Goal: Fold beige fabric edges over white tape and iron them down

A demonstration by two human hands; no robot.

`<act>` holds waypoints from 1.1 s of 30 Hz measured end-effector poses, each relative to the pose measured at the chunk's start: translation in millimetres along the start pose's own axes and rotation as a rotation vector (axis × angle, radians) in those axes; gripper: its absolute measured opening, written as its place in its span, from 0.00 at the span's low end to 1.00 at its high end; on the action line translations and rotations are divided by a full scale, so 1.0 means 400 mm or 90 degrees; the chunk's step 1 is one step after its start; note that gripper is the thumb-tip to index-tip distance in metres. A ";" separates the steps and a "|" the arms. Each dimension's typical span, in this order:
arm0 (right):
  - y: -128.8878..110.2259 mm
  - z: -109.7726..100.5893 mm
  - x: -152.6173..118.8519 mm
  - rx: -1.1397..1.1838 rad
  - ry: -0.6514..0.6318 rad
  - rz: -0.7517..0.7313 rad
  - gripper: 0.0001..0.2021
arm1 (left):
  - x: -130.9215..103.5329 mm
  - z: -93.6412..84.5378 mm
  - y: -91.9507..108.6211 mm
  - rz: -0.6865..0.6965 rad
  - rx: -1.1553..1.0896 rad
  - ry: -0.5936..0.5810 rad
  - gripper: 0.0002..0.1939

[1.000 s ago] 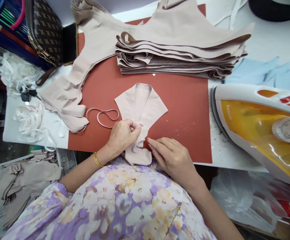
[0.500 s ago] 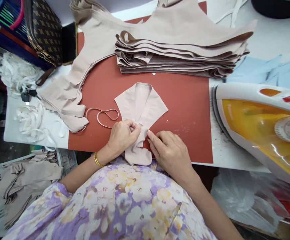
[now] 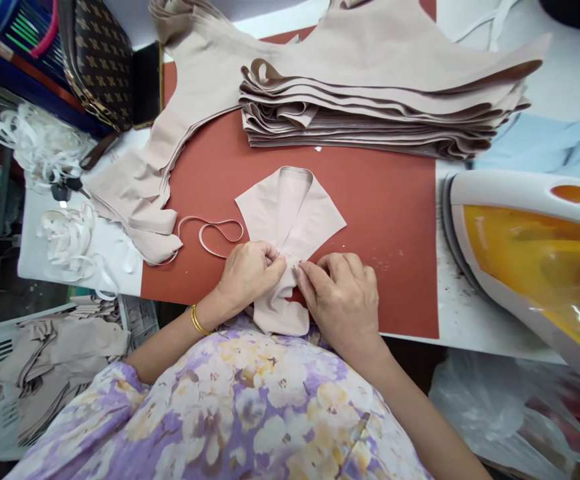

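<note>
A pale beige fabric piece (image 3: 290, 207) lies on the reddish-brown mat (image 3: 385, 193), folded at its upper end and fanning out to two points. Its narrow lower part hangs over the table edge against my floral top. My left hand (image 3: 250, 270) pinches the fabric at the narrow middle between thumb and fingers. Close by on the right, my right hand (image 3: 343, 300) has its thumb and index finger closed on the fabric's right edge. A thin beige strip (image 3: 215, 230) curls on the mat left of the piece.
A stack of beige fabric pieces (image 3: 370, 113) lies across the back of the mat, more cut pieces (image 3: 140, 207) at left. An iron (image 3: 535, 240) rests at right. White tape (image 3: 70, 233), a brown patterned bag (image 3: 103, 60) and a crate (image 3: 7, 400) of fabric are leftward.
My right thumb and index finger have come in a little closer to the fabric's middle, and its fingers are more curled. The whole view has shifted slightly.
</note>
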State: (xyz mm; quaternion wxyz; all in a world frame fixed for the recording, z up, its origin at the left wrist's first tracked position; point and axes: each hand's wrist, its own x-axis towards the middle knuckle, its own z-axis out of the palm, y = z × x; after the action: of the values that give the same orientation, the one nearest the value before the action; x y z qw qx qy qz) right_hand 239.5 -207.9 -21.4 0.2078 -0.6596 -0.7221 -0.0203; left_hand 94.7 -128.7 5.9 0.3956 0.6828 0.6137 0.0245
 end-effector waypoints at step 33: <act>0.014 -0.007 0.002 0.026 -0.015 -0.001 0.06 | 0.018 0.004 -0.003 -0.007 -0.004 -0.003 0.14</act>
State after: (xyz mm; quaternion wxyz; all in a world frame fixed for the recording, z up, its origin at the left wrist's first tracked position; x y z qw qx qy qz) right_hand 245.4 -207.2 -19.8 0.2129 -0.6548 -0.7252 0.0022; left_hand 96.3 -123.4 0.9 0.3992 0.6782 0.6166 0.0228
